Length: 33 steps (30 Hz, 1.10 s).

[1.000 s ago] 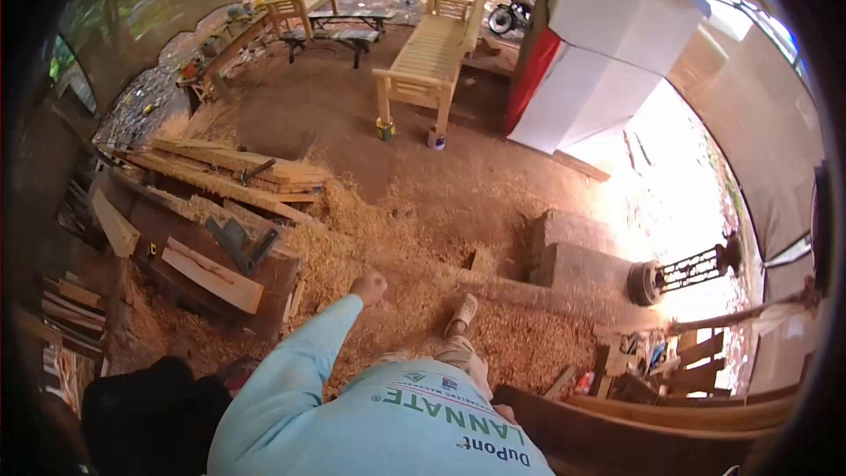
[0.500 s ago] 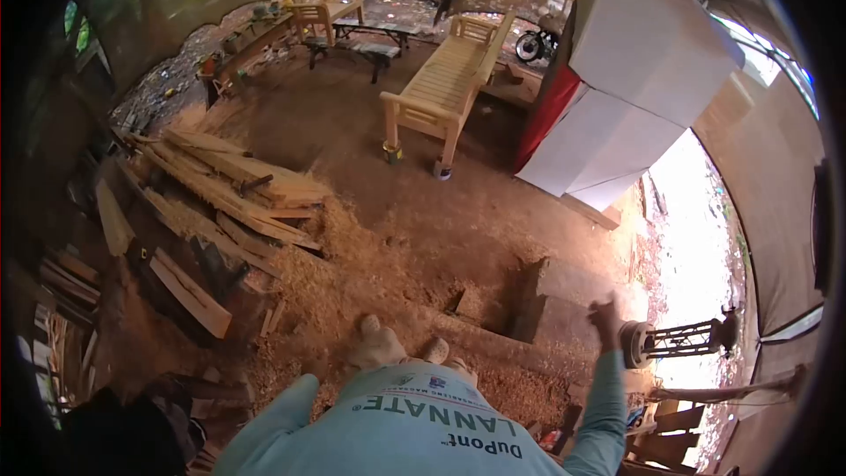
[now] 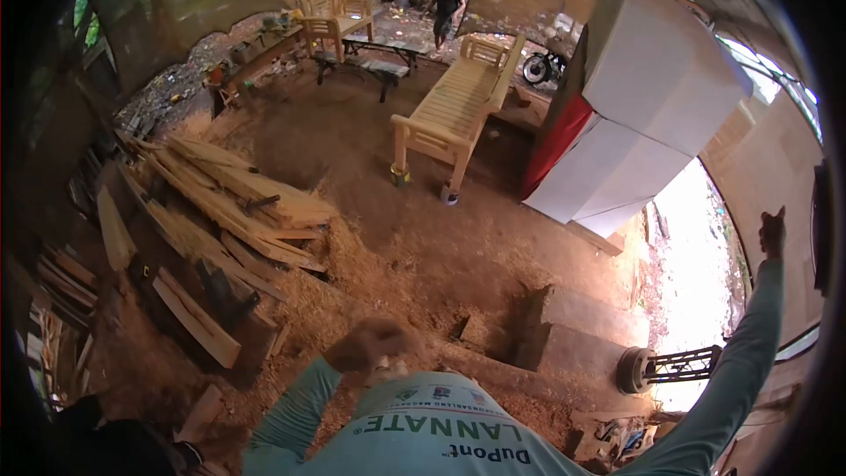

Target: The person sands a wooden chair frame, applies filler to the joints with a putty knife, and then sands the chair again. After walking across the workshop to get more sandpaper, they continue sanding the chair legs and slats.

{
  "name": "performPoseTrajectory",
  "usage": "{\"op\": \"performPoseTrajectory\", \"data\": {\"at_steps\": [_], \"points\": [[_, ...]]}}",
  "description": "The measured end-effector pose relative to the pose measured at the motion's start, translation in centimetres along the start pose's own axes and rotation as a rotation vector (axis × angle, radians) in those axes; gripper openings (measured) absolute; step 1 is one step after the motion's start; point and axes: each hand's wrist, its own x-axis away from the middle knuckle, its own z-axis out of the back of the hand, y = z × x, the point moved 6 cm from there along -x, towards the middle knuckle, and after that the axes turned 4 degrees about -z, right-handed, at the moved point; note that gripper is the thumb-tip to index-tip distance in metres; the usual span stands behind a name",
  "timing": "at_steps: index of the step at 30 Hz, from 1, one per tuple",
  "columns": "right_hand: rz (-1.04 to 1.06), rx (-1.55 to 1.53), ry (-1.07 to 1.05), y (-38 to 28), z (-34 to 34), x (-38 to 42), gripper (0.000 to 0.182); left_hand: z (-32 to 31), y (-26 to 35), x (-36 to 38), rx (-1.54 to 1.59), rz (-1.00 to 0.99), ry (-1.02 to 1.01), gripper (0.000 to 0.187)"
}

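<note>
My left hand (image 3: 370, 345) is in front of my shirt, low over the sawdust-covered ground. Motion smears its fingers, so whether it is open or closed does not show. Far out to the right, my right hand (image 3: 773, 233) is raised with the arm stretched, in front of the tan tarp wall (image 3: 784, 150). Its thumb and a finger stand apart, and I see nothing held in it. Below that arm lies a dark metal frame with a round end (image 3: 633, 370), beside a wooden block (image 3: 577, 357).
Rough planks (image 3: 220, 189) are piled at the left amid wood shavings (image 3: 361, 273). A slatted wooden bench (image 3: 454, 101) stands ahead, with a wooden chair (image 3: 326, 22) farther back. A tall white-covered box (image 3: 652, 79) stands to the right. A person (image 3: 445, 11) is near the back opening, close to a motorcycle (image 3: 538, 68).
My right hand has swung outward and up to the right. The left hand has come into view in front of my shirt. A person now shows fully at the back opening.
</note>
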Motion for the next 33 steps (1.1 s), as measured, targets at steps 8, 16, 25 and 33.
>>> {"op": "performPoseTrajectory", "data": {"at_steps": [8,16,25,33], "points": [[0.017,0.028,0.017,-6.6,3.7,-4.5,0.055,-8.2,23.2,-0.9,0.336,-0.501,-0.963,0.046],[0.014,0.022,-0.009,-7.2,3.8,-6.8,0.04,-7.7,23.5,-1.6,0.293,-0.545,-1.055,0.044],[0.005,0.002,-0.078,-4.5,3.4,-8.7,0.025,-8.0,25.4,-2.9,0.483,-0.669,-0.849,0.039],[-0.028,0.04,0.048,-8.9,-1.1,-0.1,0.046,-8.5,22.0,-2.1,0.209,-0.548,-1.232,0.04]]}}
